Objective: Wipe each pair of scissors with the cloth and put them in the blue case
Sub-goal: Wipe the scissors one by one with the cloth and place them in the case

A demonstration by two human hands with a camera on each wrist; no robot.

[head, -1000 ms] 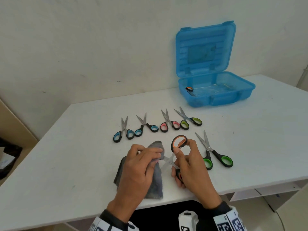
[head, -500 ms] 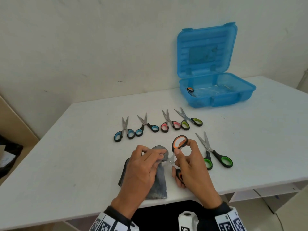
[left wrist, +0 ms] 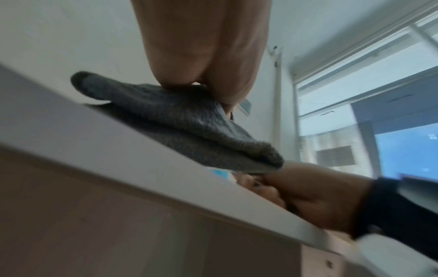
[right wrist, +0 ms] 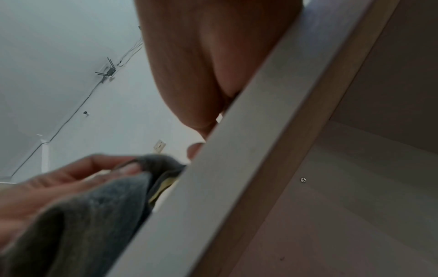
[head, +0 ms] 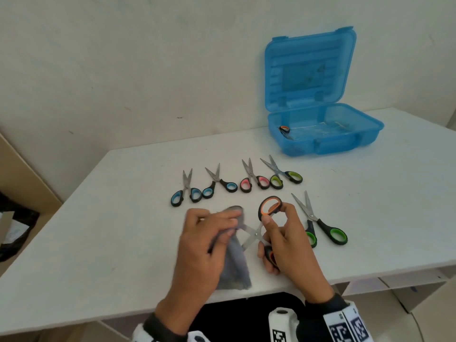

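Near the white desk's front edge, the left hand pinches the grey cloth around a blade; the right hand grips the orange-handled scissors, blades spread.

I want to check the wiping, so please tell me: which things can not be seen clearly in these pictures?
- Upper blade of the orange-handled scissors: head view, covered by the grey cloth and left hand.
- Scissors in the blue case: head view, only an orange handle shows; the wall hides the rest.
- Held scissors: right wrist view, hidden behind the table edge.
- Right hand: left wrist view, blurred.
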